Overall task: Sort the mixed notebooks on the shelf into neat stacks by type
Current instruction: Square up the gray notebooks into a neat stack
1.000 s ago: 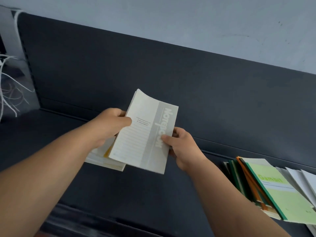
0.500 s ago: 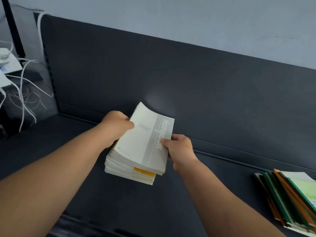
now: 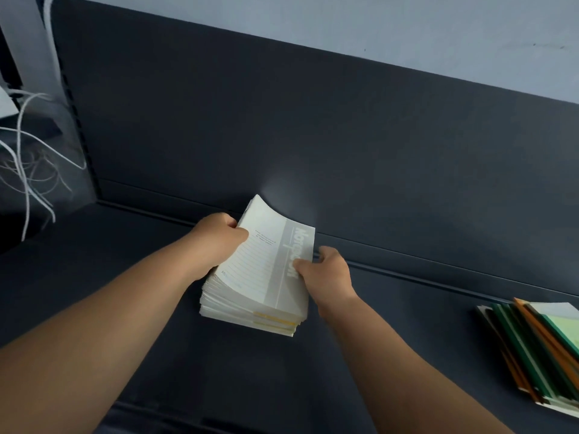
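Your left hand (image 3: 219, 236) grips the left edge of the white notebook stack (image 3: 247, 305) - thumb laid over the cover, the other fingers curled down the side & mostly out of sight. Your right hand (image 3: 326, 270) holds the opposite edge: thumb pressed on the grey band of the top notebook (image 3: 266, 264), remaining fingers wrapped round the far-right corner. So both hands are closed on the same pile, one per side. The top notebook has a pale ruled cover w/ a grey strip carrying white lettering, "A5" printed at its near-left corner, and its far-left corner bows upward. Below it the pile is several notebooks thick, edges roughly flush, w/ a couple of yellow strips showing near the bottom. The pile looks to sit on the dark shelf (image 3: 141, 308), close to the dark back panel (image 3: 313, 136) - contact underneath can't be confirmed from this angle. Well apart, at the right end of the shelf, lies a mixed-colour stack (image 3: 532, 349): green, dark green & orange spines fanned out unevenly, a light green cover on top, partly cut off by the frame edge. Past the shelf's left end, white cables (image 3: 25, 151) hang in a loose tangle. Above the back panel runs a pale wall (image 3: 376, 20).
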Tool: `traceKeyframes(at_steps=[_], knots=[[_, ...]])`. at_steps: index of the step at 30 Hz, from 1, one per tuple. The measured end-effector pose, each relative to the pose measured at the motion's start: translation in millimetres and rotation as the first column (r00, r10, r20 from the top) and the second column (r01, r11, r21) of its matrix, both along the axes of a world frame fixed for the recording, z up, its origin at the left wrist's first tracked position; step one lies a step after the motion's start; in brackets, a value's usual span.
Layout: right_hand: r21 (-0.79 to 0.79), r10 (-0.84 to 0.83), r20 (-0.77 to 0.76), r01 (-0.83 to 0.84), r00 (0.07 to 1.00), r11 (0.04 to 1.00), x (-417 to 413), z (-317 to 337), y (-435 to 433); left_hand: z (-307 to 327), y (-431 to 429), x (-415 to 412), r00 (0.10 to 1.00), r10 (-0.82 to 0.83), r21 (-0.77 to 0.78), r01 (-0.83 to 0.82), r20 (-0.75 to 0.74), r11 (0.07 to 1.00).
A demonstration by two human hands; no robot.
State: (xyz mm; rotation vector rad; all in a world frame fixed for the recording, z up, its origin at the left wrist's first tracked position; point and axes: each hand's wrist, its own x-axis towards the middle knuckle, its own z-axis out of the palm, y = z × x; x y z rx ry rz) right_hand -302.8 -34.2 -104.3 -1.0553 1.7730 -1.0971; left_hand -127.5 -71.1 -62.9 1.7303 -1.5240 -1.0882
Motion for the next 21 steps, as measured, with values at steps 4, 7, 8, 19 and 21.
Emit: traceKeyframes(at_steps=[4, 7, 8, 19, 21], knots=[[0.112, 0.059, 0.127, -0.073, 0.99, 0.991, 6, -1, 3, -6, -3, -3, 0.998, -0.06, 0.11, 0.061, -0.013, 0.992], [0.116, 0.09, 0.175, -0.111, 0.98, 0.987, 9, -2, 4, -8, -4, -4, 0.996, -0.055, 0.137, 0.065, -0.072, 0.988], [0.112, 0.098, 0.192, -0.121, 0.977, 0.986, 10, -3, 4, -8, -4, -4, 0.995, -0.055, 0.134, 0.066, -0.084, 0.989], [0.066, 0.124, 0.226, -0.142, 0.966, 0.988, 7, 4, 13, -8, 5, 0, 0.99, -0.113, 0.051, 0.117, -0.085, 0.992], [0.05, 0.131, 0.202, -0.144, 0.971, 0.988, 7, 2, 15, -8, 7, 1, 0.991, -0.111, 0.01, 0.112, -0.071, 0.994]])
